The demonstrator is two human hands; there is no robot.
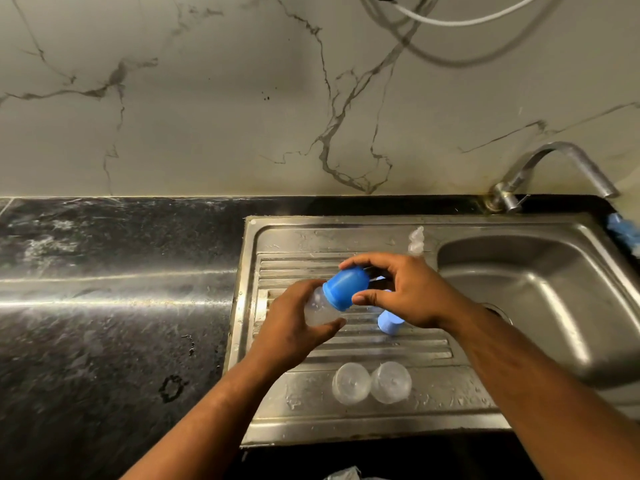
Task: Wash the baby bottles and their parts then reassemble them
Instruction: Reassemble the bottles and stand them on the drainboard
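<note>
Your left hand (291,327) grips the clear bottle (318,311) round its body, thumb on the near side, and holds it tilted above the drainboard (311,420) with its top pointing far and right. A blue cap (346,287) sits on that top. Your right hand (408,292) is curled over the cap, fingertips on its far side and thumb against its near rim.

Under your right hand a second blue cap (389,323) lies on the drainboard ribs. Nearer you, the left dome (351,382) and the right dome (391,382), both clear, stand side by side and touch. A clear teat (416,240) rests at the far edge of the drainboard, just beside the basin (519,306), which lies to the right. The tap (561,157) rises behind the basin. The black counter (104,306) stretches away to the left.
</note>
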